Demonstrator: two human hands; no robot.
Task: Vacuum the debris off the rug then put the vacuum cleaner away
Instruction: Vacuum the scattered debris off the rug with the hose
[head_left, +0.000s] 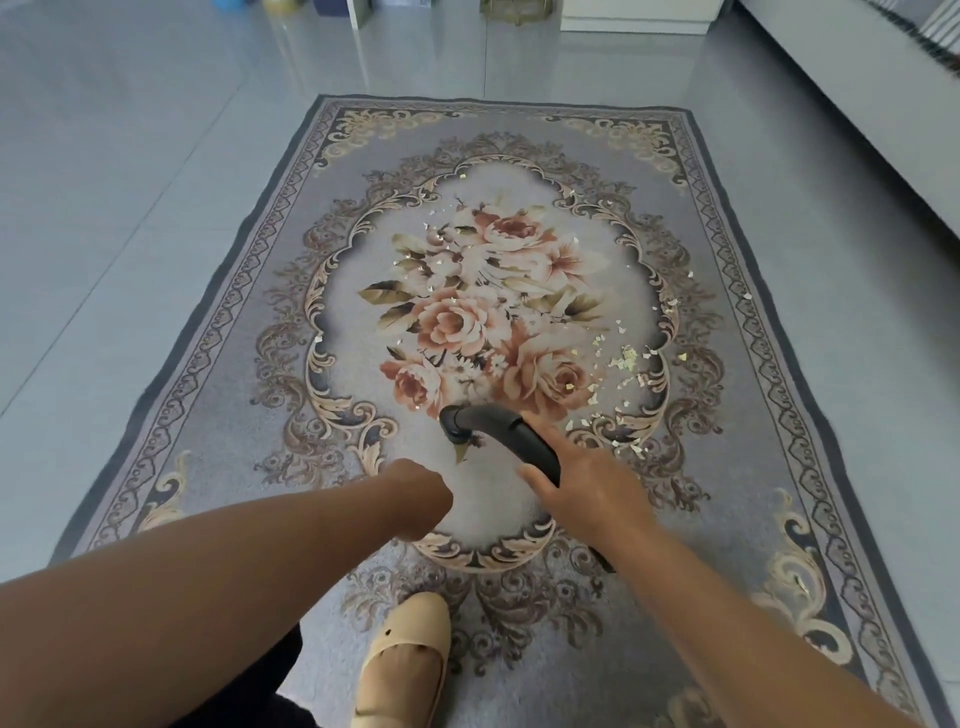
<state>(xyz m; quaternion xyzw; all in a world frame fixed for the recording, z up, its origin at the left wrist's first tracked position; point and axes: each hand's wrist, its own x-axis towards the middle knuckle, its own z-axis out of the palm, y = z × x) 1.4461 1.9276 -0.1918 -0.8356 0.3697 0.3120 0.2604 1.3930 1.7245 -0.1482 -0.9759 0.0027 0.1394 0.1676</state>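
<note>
Wrapped around the curved black vacuum handle (511, 439) over the rug (249, 332), her right hand (587, 493) gripped firmly, left hand (421, 499) fisted beside it, gold debris (626, 361) ahead; that stiff, seemingly light handle looked the right hold.

A rectangular grey rug (218, 415) with a dark border, beige scrollwork and a central bouquet of pink roses lies flat on the pale tiled floor, its long side running away from the camera. Small pale yellowish flakes of debris (626, 361) are scattered over the bouquet and lie thickest to the right of it. Above the near end of the medallion a curved black plastic vacuum cleaner handle tube (498, 428) shows, its round open end pointing left.
</note>
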